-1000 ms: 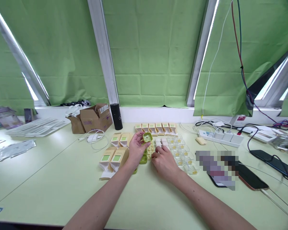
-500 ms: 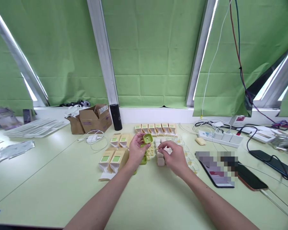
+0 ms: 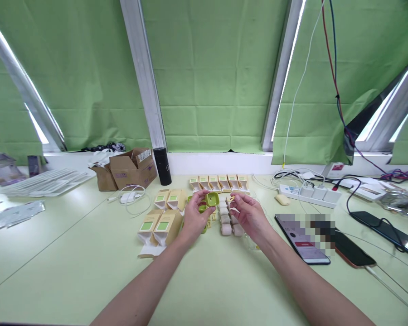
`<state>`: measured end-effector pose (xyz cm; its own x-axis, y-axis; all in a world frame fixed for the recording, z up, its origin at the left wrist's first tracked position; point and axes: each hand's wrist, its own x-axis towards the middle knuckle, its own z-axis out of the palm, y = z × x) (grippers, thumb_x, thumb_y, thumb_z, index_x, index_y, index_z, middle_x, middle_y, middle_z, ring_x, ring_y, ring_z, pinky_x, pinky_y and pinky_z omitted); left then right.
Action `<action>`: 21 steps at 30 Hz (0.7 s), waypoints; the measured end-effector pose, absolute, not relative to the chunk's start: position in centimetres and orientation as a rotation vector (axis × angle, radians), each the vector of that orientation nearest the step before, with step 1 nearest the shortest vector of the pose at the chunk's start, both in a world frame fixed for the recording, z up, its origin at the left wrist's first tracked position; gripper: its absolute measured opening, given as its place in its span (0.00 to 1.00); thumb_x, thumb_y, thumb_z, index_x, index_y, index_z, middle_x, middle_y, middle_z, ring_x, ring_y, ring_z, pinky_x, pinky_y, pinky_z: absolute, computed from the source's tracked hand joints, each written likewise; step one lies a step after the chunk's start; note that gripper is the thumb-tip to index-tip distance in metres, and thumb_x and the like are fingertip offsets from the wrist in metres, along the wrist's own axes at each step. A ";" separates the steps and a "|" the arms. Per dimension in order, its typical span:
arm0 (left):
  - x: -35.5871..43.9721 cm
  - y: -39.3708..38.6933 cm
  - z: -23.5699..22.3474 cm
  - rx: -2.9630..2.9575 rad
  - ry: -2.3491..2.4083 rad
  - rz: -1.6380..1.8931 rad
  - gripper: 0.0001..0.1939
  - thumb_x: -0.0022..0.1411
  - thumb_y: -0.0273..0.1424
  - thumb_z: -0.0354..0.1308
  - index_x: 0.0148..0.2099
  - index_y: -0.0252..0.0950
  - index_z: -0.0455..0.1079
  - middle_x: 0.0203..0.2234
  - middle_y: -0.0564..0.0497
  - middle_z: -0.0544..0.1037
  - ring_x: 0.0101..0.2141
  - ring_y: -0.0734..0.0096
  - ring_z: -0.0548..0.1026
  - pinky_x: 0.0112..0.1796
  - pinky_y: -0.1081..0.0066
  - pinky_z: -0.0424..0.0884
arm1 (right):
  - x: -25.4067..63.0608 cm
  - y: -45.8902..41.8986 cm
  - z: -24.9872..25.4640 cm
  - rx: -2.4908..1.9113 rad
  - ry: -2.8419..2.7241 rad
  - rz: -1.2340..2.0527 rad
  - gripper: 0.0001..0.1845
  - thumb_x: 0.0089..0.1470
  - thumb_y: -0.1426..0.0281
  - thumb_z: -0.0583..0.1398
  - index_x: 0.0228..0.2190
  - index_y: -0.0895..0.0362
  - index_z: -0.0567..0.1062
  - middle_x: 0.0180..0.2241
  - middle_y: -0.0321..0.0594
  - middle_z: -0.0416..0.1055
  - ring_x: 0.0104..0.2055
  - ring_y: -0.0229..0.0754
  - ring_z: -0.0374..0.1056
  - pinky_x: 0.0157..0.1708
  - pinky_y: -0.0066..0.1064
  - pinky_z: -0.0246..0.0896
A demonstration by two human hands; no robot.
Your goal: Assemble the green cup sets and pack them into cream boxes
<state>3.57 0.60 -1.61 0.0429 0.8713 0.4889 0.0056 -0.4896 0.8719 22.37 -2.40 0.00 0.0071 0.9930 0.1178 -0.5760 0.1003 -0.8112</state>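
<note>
My left hand (image 3: 195, 218) grips a small green square cup (image 3: 212, 199) by its edge, its hollow side facing me. Close beside it, my right hand (image 3: 250, 215) pinches a small yellowish piece (image 3: 231, 198) between thumb and fingertips. Below the hands stand rows of pale rounded blocks (image 3: 225, 229). Several small yellow pieces (image 3: 209, 223) lie left of them, next to more green cups (image 3: 203, 208) partly hidden by my left hand. Clear plastic parts (image 3: 251, 243) lie partly under my right hand.
Small open cartons (image 3: 166, 226) with green labels stand left of my hands, and a row of cartons (image 3: 219, 183) lies behind. A black bottle (image 3: 162, 166) and cardboard box (image 3: 132, 170) stand at the back. Right are phones (image 3: 302, 240), a power strip (image 3: 309, 195) and cables.
My right hand has risen from the pale blocks toward the green cup, the small yellowish piece now showing at its fingertips. The green cup has shifted slightly right in my left hand.
</note>
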 end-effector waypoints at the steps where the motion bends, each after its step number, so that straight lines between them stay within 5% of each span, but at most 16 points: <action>1: 3.6 0.5 -1.6 1.610 0.906 1.532 0.23 0.55 0.26 0.69 0.53 0.41 0.71 0.49 0.47 0.80 0.50 0.61 0.77 0.51 0.62 0.72 | 22.4 -2.3 -0.1 -0.655 -0.792 1.393 0.21 0.41 0.57 0.79 0.34 0.55 0.84 0.29 0.35 0.74 0.31 0.37 0.68 0.29 0.28 0.65; 10: 3.9 -0.3 -1.3 1.613 0.929 1.468 0.23 0.56 0.28 0.69 0.53 0.40 0.72 0.49 0.45 0.81 0.49 0.59 0.78 0.52 0.58 0.73 | 22.6 -1.2 -1.1 -0.691 -0.589 1.419 0.26 0.39 0.56 0.80 0.23 0.56 0.73 0.20 0.29 0.66 0.19 0.29 0.56 0.17 0.22 0.53; 21: 3.9 -0.1 -1.5 1.629 0.916 1.471 0.22 0.57 0.29 0.69 0.54 0.40 0.71 0.48 0.45 0.81 0.48 0.59 0.79 0.51 0.58 0.74 | 22.6 -1.7 -0.6 -0.652 -0.782 1.302 0.24 0.39 0.63 0.79 0.36 0.55 0.78 0.28 0.36 0.78 0.29 0.38 0.73 0.29 0.29 0.70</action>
<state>3.91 -0.12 -1.50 0.0854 0.8819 0.4636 0.0266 -0.4672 0.8838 22.65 -1.73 -0.60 0.0859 0.9871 0.1353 -0.5831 0.1599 -0.7965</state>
